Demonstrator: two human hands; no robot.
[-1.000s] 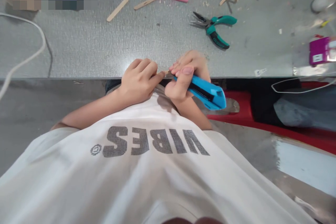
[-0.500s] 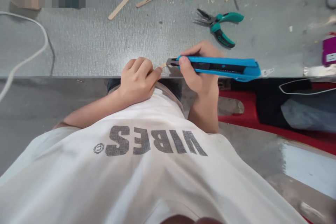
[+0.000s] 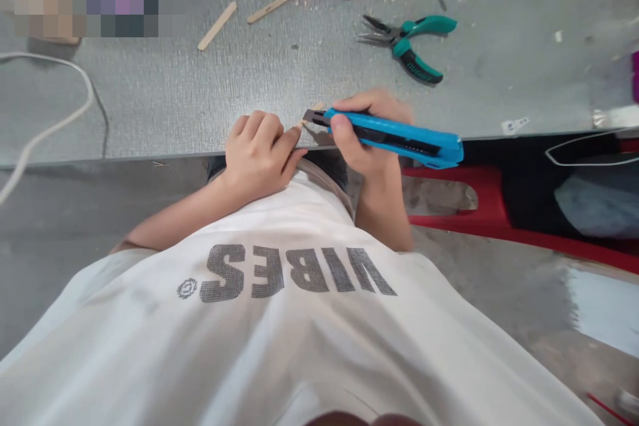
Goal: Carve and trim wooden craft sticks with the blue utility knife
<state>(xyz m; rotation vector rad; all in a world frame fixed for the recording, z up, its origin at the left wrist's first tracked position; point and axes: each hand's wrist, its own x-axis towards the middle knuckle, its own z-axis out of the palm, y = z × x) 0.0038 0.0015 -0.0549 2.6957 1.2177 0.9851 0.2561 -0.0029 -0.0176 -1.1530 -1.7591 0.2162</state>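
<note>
At table (image 3: 164, 106) edge, left hand (image 3: 257, 153): fingers pinch stick (image 3: 312, 110).
Right hand (image 3: 369, 146): clamped around blue knife (image 3: 399, 136).
Change: knife tilts now, blade at stick.

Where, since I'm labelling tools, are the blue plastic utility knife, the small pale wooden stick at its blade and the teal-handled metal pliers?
blue plastic utility knife (image 3: 399, 136), head view, middle of handle.
small pale wooden stick (image 3: 315, 108), head view, exposed tip by blade.
teal-handled metal pliers (image 3: 399, 36), head view, pivot joint.

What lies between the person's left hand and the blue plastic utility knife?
In the head view, a short pale wooden stick, pinched by the left hand, reaches the blade end of the blue plastic utility knife gripped by the right hand.
</note>
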